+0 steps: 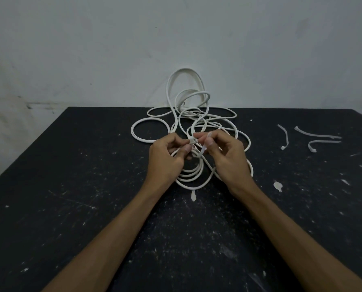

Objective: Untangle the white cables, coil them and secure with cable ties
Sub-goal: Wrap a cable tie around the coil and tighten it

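Observation:
A tangle of white cables [188, 114] lies in the middle of the black table [70, 186], with loops standing up against the wall behind. A small coil of cable [191, 173] hangs between my hands. My left hand [167, 159] pinches the head of a white cable tie [203, 147] against the coil. My right hand [226, 157] grips the tie's strap, which runs between thumb and fingers. Both hands are closed, and the fingers hide part of the tie.
Three loose white cable ties [315, 137] lie on the table to the right. White paint chips [278, 186] speckle the black surface. A pale wall [175, 39] rises directly behind the table's far edge.

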